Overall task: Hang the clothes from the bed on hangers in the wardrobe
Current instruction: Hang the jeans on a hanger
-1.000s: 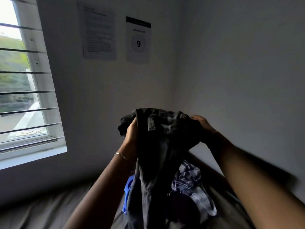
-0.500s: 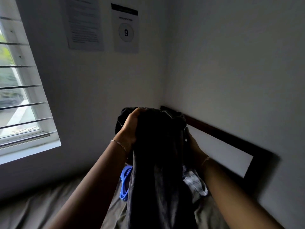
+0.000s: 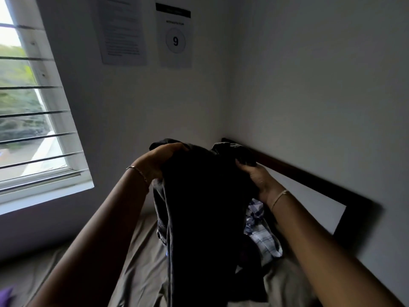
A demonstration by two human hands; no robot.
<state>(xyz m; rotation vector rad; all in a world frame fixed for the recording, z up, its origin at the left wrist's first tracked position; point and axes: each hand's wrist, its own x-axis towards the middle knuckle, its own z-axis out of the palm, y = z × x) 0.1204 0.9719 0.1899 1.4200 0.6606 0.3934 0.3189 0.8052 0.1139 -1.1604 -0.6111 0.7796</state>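
Note:
A dark pair of jeans hangs lifted above the bed, its waistband at the top. My left hand grips the waistband's left side. My right hand grips its right side. Behind the jeans a blue-and-white plaid shirt lies crumpled on the sheet. A sliver of a blue hanger shows at the jeans' left edge; the rest is hidden. No wardrobe is in view.
The dark wooden headboard runs along the right wall. A window with horizontal bars is at the left. Two paper sheets hang on the far wall. Something purple lies at the bottom left corner.
My right hand has shifted from behind the jeans to the waistband's right end, spreading it wider. The jeans now cover most of the blue hanger. The view has tilted slightly.

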